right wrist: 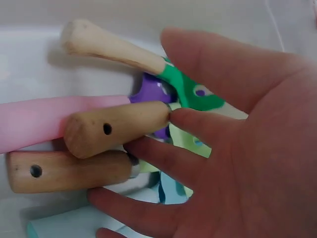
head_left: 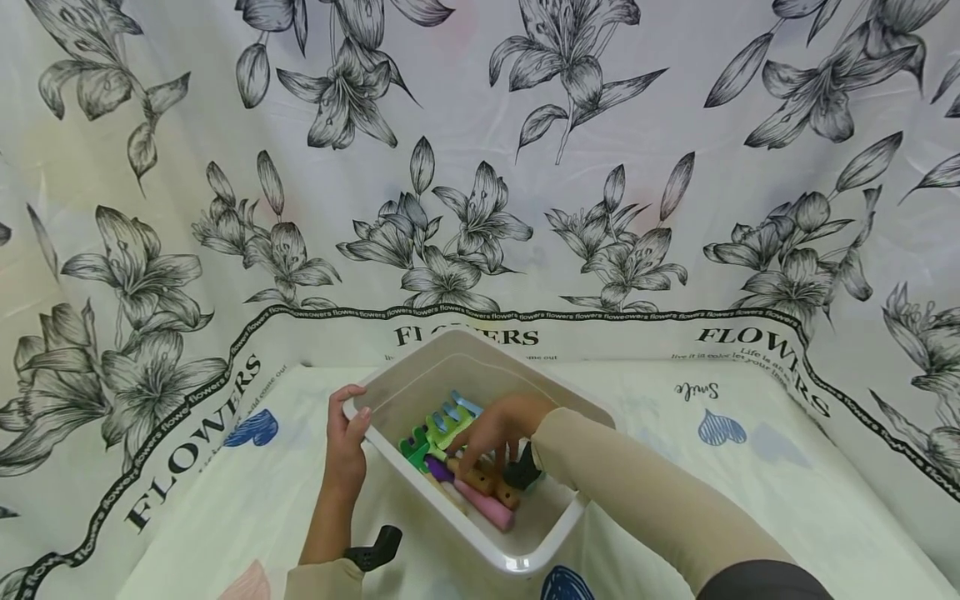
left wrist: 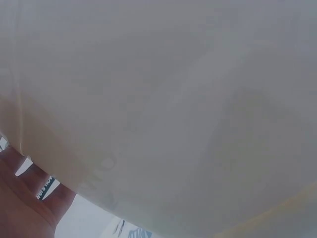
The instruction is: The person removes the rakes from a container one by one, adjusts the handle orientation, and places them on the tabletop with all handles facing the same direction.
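My left hand [head_left: 347,433] grips the left corner of a whitish plastic bin [head_left: 416,371], thumb over the rim and fingers against the outside. Inside the bin, my right hand [head_left: 502,425] reaches down among small garden hand tools, its fingers spread in the right wrist view. Fingertips are right at a wooden handle [right wrist: 119,126] and a second wooden handle [right wrist: 74,171] beside it. Around them lie a pink handle [right wrist: 59,116] with a purple head [right wrist: 151,91], a green fork [head_left: 414,447] with a pale wooden handle [right wrist: 114,47], a light green rake [head_left: 447,427] and a light blue rake [head_left: 467,406].
The bin is over a pale cloth [head_left: 247,500] printed with hearts and lettering. Behind hangs a white curtain [head_left: 465,125] with black flower drawings. A black wrist mount [head_left: 378,546] sticks out from the left wrist, close to the bin's near side.
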`<state>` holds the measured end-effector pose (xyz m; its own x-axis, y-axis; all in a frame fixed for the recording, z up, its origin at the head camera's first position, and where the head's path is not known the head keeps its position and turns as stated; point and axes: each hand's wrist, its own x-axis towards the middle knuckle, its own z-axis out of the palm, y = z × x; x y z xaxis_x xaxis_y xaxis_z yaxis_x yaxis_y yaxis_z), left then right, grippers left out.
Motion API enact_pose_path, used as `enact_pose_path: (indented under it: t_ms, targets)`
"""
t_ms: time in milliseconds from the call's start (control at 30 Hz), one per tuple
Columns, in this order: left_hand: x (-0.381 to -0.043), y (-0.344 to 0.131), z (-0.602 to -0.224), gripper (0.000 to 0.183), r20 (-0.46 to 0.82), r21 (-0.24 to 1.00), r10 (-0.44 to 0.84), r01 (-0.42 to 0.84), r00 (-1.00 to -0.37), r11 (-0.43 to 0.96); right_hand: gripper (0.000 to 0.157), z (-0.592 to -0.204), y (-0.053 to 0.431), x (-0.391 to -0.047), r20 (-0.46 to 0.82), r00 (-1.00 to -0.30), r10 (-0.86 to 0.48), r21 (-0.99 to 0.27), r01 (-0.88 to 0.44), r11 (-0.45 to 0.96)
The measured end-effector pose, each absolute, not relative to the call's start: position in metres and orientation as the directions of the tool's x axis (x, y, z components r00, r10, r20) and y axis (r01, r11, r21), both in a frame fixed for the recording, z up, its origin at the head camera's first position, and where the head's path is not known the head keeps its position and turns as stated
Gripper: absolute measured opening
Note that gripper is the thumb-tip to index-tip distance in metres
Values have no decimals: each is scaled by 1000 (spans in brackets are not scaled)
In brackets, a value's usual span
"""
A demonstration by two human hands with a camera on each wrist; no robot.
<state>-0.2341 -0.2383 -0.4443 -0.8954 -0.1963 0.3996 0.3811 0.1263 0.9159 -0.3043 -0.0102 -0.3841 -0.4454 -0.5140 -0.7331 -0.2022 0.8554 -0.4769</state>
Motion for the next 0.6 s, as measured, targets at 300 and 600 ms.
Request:
enact_pose_path:
  t_ms: [300,600]
  targets:
    - [-234,-238,-446,40,393,919,-209,373,-896,127,61,-385,-10,-301,-721,-425,-548,-559,-112,822]
    - [-234,-237,-445,39,406,913,-206,386,-891,130,57,-374,-4,-312,-538,-483,-691,-674,-246,697]
